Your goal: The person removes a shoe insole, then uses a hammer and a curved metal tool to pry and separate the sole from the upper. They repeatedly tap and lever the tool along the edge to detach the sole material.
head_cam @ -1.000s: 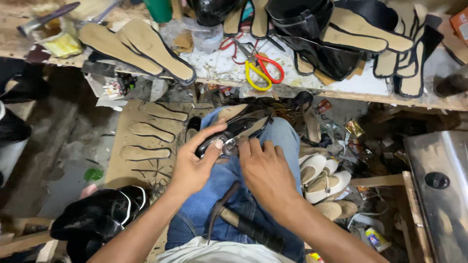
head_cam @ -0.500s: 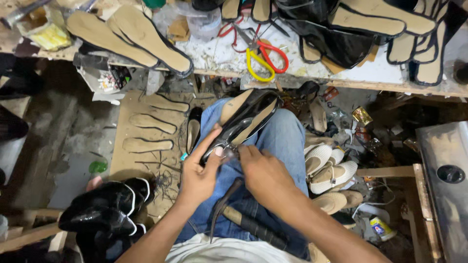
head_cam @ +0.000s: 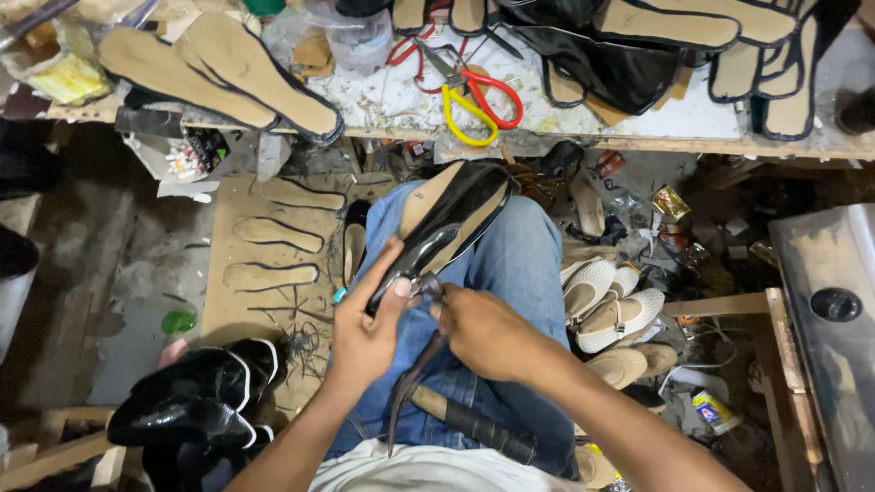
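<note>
Cluttered workshop, seen from above a seated person in jeans. Landmark: the bench [head_cam: 638,128], a paint-flecked board running across the top of view, its near edge just beyond the knees.

Edges and room: little open floor. Between bench edge and lap lies only a narrow strip. Left of the lap, below the bench, a cardboard sheet [head_cam: 264,273] with three sole-shaped cutouts. Right of the lap, white shoes [head_cam: 615,301], about four, in a heap. Far right, a metal box [head_cam: 829,319], cut off by the frame.

Hands: left hand [head_cam: 365,333] curled tight around a black upper [head_cam: 447,237], thumb pressed on top. The upper rests on the thigh, its far end pointing toward the bench. Right hand [head_cam: 483,333] closed in a fist just beside the left, gripping a small metal tool [head_cam: 427,287] at the upper's near end; the tool's kind is hard to make out. A dark strap [head_cam: 406,392] hangs below the hands.

On the bench: two scissors [head_cam: 469,91], one red-handled, one yellow-handled, crossed. Two tan insoles [head_cam: 246,68] at the left end. More insoles and black material at the right end, overlapping, count unclear.

Lower left of the bench: black uppers [head_cam: 200,401] piled, partly cut off.

A wrapped handle [head_cam: 474,424] lies across the lap, its ends hidden.
</note>
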Motion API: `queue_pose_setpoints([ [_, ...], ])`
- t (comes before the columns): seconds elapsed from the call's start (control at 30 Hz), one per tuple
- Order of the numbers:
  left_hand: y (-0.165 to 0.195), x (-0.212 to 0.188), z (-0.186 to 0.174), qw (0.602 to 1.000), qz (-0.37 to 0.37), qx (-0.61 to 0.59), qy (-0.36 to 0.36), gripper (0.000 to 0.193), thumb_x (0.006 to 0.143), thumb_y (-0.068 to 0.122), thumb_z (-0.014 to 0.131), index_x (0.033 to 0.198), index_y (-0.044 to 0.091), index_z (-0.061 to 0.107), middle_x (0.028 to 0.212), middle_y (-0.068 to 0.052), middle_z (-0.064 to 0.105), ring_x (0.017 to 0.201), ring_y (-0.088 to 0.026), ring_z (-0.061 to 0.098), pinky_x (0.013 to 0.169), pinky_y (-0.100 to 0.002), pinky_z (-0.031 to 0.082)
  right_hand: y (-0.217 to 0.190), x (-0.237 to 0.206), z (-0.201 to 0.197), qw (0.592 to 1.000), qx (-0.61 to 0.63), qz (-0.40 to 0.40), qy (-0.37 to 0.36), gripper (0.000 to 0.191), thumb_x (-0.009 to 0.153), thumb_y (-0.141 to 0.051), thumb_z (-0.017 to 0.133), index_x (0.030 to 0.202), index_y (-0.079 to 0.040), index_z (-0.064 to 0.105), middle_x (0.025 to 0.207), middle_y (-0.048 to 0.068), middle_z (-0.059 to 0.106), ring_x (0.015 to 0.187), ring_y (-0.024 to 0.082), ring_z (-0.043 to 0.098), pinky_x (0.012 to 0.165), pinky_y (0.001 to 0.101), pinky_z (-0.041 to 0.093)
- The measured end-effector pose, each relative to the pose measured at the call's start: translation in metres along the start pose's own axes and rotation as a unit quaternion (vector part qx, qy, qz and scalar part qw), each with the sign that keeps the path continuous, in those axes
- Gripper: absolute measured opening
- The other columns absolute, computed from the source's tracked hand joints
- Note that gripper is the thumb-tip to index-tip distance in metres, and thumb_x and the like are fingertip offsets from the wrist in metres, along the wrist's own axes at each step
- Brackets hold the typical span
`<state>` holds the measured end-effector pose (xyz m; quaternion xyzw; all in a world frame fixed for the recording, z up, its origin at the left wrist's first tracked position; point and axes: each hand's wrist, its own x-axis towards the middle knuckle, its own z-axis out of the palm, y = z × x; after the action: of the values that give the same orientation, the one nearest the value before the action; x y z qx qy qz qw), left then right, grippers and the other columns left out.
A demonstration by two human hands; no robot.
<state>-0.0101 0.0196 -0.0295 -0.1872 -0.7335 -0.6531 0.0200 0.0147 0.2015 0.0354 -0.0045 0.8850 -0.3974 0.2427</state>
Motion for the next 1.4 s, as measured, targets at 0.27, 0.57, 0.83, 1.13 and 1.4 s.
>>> queue_pose_setpoints([
  [0.27, 0.004, 0.016, -0.008, 0.906, -0.321, -0.276, 0.014, 0.054, 0.092, 0.011, 0.068, 0.145, 0.011, 0.06, 0.134, -0.017, 0.065, 0.109, -0.022, 0.068, 0.088, -0.042, 0.062, 0.003, 0.006, 0.013, 0.965, 0.186, -0.169, 0.073, 0.031, 0.101, -0.019, 0.051, 0.125, 0.0, 0.057, 0.093, 0.024, 0.071, 0.084, 0.039, 0.071, 0.079, 0.0479, 0.054],
  [0.57, 0.042, 0.045, -0.011, 0.956, -0.262, -0.126, 0.032, 0.059, 0.085, 0.011, 0.074, 0.142, 0.006, 0.058, 0.133, -0.013, 0.068, 0.099, -0.017, 0.07, 0.072, -0.038, 0.06, 0.023, -0.015, -0.016, 0.984, -0.175, -0.022, 0.025, 0.029, 0.096, -0.031, 0.059, 0.105, -0.005, 0.064, 0.09, 0.023, 0.07, 0.088, 0.043, 0.069, 0.076, 0.0528, 0.051],
  [0.83, 0.124, 0.075, -0.04, 0.961, 0.141, 0.206, 0.116, 0.075, 0.08, 0.014, 0.09, 0.138, -0.001, 0.045, 0.128, -0.015, 0.059, 0.114, -0.019, 0.062, 0.102, -0.034, 0.052, 0.079, 0.046, -0.107, 0.912, -0.187, -0.008, 0.365, 0.047, 0.092, -0.023, 0.063, 0.129, 0.005, 0.054, 0.116, 0.036, 0.061, 0.098, 0.055, 0.062, 0.083, 0.0599, 0.049],
  [1.13, 0.093, 0.101, -0.021, 0.993, -0.085, 0.02, -0.078, 0.073, 0.08, 0.019, 0.084, 0.146, 0.005, 0.056, 0.134, -0.006, 0.069, 0.117, -0.01, 0.062, 0.104, -0.027, 0.047, 0.026, 0.112, -0.135, 0.911, -0.111, -0.082, 0.389, 0.048, 0.103, -0.029, 0.058, 0.145, -0.006, 0.058, 0.118, 0.026, 0.067, 0.107, 0.044, 0.065, 0.097, 0.0458, 0.051],
  [1.4, 0.073, 0.121, 0.026, 0.987, -0.054, -0.094, -0.118, 0.081, 0.082, 0.014, 0.083, 0.154, 0.005, 0.047, 0.146, -0.005, 0.061, 0.129, -0.009, 0.055, 0.112, -0.027, 0.04, 0.031, 0.014, -0.036, 0.762, 0.585, -0.217, 0.174, 0.056, 0.107, -0.036, 0.048, 0.154, -0.005, 0.044, 0.155, 0.01, 0.053, 0.142, 0.02, 0.051, 0.122, 0.0373, 0.035],
])
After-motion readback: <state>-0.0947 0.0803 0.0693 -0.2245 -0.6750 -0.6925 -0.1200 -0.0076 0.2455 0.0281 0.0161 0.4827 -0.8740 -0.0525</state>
